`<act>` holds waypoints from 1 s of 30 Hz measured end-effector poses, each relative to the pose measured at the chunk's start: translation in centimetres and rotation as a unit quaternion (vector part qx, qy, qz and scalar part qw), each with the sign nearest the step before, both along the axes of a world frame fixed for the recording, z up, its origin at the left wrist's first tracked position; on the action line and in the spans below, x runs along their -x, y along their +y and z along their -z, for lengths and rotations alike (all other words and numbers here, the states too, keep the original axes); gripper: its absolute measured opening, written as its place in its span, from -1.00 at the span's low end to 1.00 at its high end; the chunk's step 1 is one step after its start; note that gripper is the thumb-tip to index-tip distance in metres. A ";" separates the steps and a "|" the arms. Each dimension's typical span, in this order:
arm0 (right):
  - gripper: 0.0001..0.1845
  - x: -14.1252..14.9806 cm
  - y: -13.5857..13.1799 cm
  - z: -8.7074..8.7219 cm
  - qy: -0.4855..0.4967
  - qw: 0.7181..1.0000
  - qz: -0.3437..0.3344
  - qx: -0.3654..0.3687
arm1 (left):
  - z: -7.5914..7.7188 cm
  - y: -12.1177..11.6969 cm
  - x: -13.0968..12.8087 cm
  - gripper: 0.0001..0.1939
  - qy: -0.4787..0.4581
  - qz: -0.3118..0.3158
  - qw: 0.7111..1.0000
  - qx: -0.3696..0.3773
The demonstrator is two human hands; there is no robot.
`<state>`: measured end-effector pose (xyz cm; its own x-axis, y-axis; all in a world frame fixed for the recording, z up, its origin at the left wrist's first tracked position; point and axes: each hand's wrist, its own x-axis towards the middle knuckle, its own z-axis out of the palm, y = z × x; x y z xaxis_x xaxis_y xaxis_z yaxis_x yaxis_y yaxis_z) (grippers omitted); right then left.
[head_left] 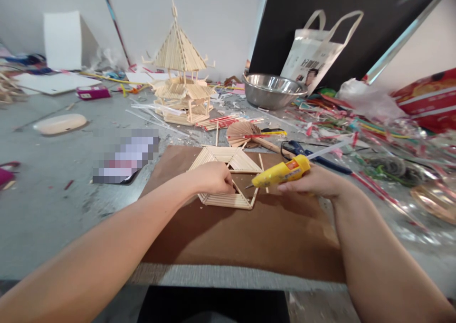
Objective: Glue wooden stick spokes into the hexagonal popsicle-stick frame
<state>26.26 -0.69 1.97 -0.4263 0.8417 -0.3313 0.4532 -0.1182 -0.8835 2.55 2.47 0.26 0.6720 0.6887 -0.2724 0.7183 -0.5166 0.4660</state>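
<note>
Right hand [311, 183] grips 1 yellow glue gun [283, 172].

Bare forearms [135, 235] cross desk's near edge [178, 274]; left hand [215, 176] curled, fingertips hidden; right hand [313, 183] gripping, wrist [337, 194] bent inward

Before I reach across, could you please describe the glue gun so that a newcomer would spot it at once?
Find the brown sheet on the grey table. Over its right side, the right hand's grip holds the glue gun, its nozzle pointing toward the stick frame. Its chunky yellow body, with a whitish glue stick poking out behind, sets it apart from the pale frame.
</note>
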 end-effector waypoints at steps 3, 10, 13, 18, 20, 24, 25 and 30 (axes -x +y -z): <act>-0.75 0.5 0.1 0.2 0.017 0.997 0.064 -0.038 | 0.0 0.2 0.2 -0.70 -0.028 0.000 1.000 -0.004; -0.70 1.2 1.1 1.6 0.018 0.958 0.221 -0.182 | 0.2 0.7 1.0 -0.69 -0.094 -0.092 0.985 -0.107; -0.71 1.2 1.5 2.0 0.019 0.934 0.298 -0.195 | 0.8 1.2 1.4 -0.69 -0.078 -0.149 0.972 -0.161; -0.72 1.1 2.1 2.5 0.073 0.912 0.353 -0.195 | 1.6 1.9 2.0 -0.71 -0.050 -0.199 0.952 -0.227; -0.74 1.0 2.3 2.7 0.111 0.909 0.364 -0.172 | 1.8 2.1 2.1 -0.73 -0.044 -0.216 0.943 -0.251; -0.84 0.8 2.4 2.8 0.198 0.907 0.355 -0.108 | 2.5 2.6 2.4 -0.75 -0.061 -0.223 0.933 -0.277; -0.86 0.8 2.4 2.8 0.216 0.906 0.350 -0.096 | 2.6 2.7 2.5 -0.75 -0.068 -0.224 0.931 -0.279; -0.87 1.1 2.7 3.3 0.280 0.885 0.369 -0.052 | 3.0 3.0 2.6 -0.76 -0.084 -0.229 0.930 -0.275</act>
<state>25.16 1.97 -1.31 0.1784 0.9730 -0.1464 -0.2265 -0.1042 -0.9684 -0.09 5.49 -2.78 0.2743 0.9173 0.2886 0.8632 -0.3671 0.3466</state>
